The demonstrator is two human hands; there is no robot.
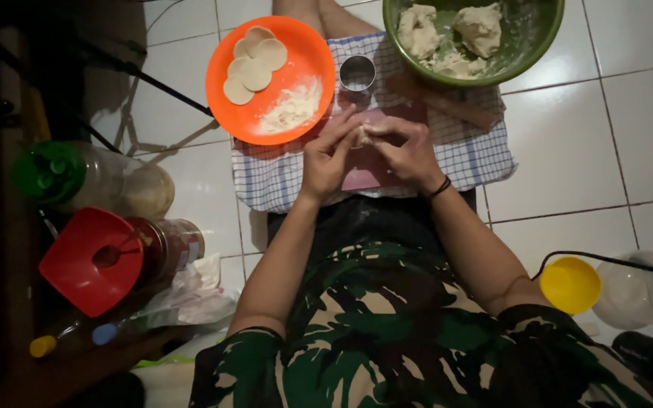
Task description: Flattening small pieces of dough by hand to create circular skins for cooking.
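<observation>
Over the lap, on a checked cloth [281,177], the left hand [328,155] and right hand [408,151] meet, fingertips pinched together on a small piece of dough [362,136] between them. Just beyond stands a round metal cutter [357,73], beside an orange plate [307,53] (four dough discs, loose flour). Farthest, a green bowl [542,30] holds dough lumps.

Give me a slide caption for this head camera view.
Both hands, left hand and right hand, pinch a dough piece beside an orange plate of dough rounds.
</observation>
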